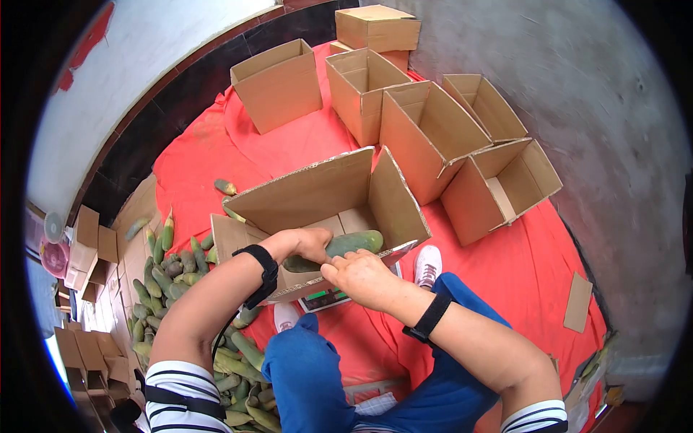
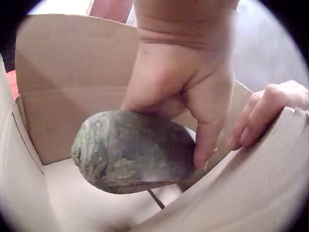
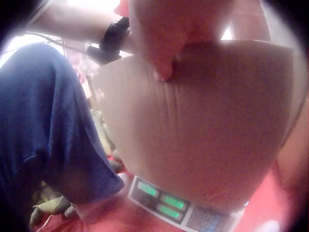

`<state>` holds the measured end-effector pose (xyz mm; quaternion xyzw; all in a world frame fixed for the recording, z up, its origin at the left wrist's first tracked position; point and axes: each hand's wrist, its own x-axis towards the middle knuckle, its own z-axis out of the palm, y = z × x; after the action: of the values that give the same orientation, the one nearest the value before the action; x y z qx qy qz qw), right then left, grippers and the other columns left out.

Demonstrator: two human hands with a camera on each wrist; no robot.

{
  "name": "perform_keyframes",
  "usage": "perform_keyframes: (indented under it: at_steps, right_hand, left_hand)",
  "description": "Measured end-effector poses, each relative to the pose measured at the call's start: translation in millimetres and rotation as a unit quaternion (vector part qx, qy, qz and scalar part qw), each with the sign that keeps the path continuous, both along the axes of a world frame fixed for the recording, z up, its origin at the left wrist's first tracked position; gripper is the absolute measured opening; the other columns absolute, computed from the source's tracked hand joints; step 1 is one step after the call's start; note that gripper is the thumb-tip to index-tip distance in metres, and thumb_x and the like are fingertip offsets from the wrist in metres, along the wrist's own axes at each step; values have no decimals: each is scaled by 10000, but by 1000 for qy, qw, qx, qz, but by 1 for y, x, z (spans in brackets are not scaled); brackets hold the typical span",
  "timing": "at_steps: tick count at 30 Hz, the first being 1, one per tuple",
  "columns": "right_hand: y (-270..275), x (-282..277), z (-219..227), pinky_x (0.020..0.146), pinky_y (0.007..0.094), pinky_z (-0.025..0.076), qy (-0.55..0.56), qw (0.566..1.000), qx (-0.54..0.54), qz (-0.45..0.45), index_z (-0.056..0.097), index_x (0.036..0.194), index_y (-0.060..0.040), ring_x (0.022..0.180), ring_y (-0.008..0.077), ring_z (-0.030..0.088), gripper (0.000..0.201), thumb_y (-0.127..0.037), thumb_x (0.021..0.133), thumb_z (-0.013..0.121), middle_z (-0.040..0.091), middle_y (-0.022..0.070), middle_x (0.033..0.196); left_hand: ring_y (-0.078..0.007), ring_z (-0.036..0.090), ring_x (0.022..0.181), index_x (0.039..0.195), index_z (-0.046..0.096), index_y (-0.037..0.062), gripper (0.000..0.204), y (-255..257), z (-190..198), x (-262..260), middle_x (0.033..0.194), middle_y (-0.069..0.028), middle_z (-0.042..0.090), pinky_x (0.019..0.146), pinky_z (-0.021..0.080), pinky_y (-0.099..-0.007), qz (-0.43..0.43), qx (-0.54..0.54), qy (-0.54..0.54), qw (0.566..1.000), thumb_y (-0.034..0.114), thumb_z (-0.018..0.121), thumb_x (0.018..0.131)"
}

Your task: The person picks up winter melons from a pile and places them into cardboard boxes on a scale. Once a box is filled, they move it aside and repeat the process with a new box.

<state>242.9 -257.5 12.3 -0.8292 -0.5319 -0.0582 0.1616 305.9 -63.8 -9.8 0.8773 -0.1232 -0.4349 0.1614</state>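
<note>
My left hand [image 1: 312,244] reaches over a cardboard box [image 1: 310,184] and grips a thick, dark-green oblong vegetable [image 2: 130,152]. In the left wrist view, thumb and fingers straddle its upper side, and its blunt, ringed end points left. It is inside the box, above the bottom. My right hand [image 1: 364,278] pinches the near rim of the same box. Its fingers [image 2: 251,121] hook over the inner side, while the thumb [image 3: 164,75] presses the outside wall. Under the box sits a scale [image 3: 169,203] with lit green displays.
Several open boxes [image 1: 429,119] stand on the red cloth [image 1: 505,289] beyond. A heap of green vegetables [image 1: 170,278] lies to the left. A flat cardboard piece [image 1: 577,302] lies at right, near the grey wall [image 1: 577,108]. My knees flank the scale.
</note>
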Motion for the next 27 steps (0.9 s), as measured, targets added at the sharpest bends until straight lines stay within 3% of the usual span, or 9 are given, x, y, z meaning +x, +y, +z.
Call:
perform_keyframes:
  at_steps: [5,9,14,17,18,20,23,25,27]
  right_hand:
    - [0,2,0,687,369,489,-10,1000,0,-6,522,859,-95,751,236,637,97,-126,774,555,587,66,777]
    - [-3,4,0,684,374,511,11,1000,13,17,546,839,-85,744,243,654,89,-128,765,572,621,82,766]
    - [-6,20,0,659,385,516,5,999,-6,36,529,809,-64,740,281,649,68,-102,758,554,611,113,715]
    - [-2,15,5,659,401,506,7,999,6,51,516,783,-57,741,289,642,78,-110,776,573,610,114,714]
    - [-1,13,11,657,404,503,8,999,3,48,513,780,-53,737,296,637,100,-120,788,588,608,116,713]
    - [0,13,17,660,414,496,15,999,-8,41,510,786,-43,737,306,627,156,-144,810,627,605,119,721]
    - [1,11,23,667,421,492,4,999,-23,43,511,789,-41,742,306,627,151,-138,808,624,608,123,744]
    - [2,8,24,675,423,488,6,998,-36,46,513,810,-40,755,306,622,153,-141,813,628,605,128,762]
    - [3,5,29,678,424,484,20,998,-59,17,511,832,-39,762,310,614,156,-140,821,629,596,133,762]
  left_hand:
    - [-296,573,1111,1317,429,-29,740,-6,6,4,1207,-219,582,939,454,-366,-19,-52,38,998,303,720,724]
    - [-317,494,1217,1348,397,-23,605,-1,58,-3,1310,-207,507,1023,403,-383,-35,-141,-89,985,255,623,861]
    - [-159,531,1103,1283,480,22,372,35,139,-73,1212,-80,544,947,442,-321,161,-325,-250,898,160,543,943]
    - [-154,575,1007,1254,494,8,356,73,161,-151,1101,-91,590,875,477,-297,264,-271,-327,866,137,554,928]
    - [-154,575,1007,1254,494,8,356,89,156,-178,1101,-91,590,875,477,-297,279,-261,-328,864,137,554,928]
    - [-148,578,985,1238,502,2,342,124,127,-235,1080,-82,597,865,476,-295,427,-220,-273,833,137,553,929]
    - [-158,583,853,1166,547,-6,330,177,37,-334,959,-90,625,782,484,-310,476,-82,-293,825,166,594,888]
    - [-224,586,733,1072,574,-8,351,197,-34,-398,800,-124,605,692,483,-343,522,29,-210,826,236,645,830]
    - [-299,606,789,1068,573,-22,415,201,-91,-448,844,-168,618,733,486,-371,570,69,-151,805,266,676,788]
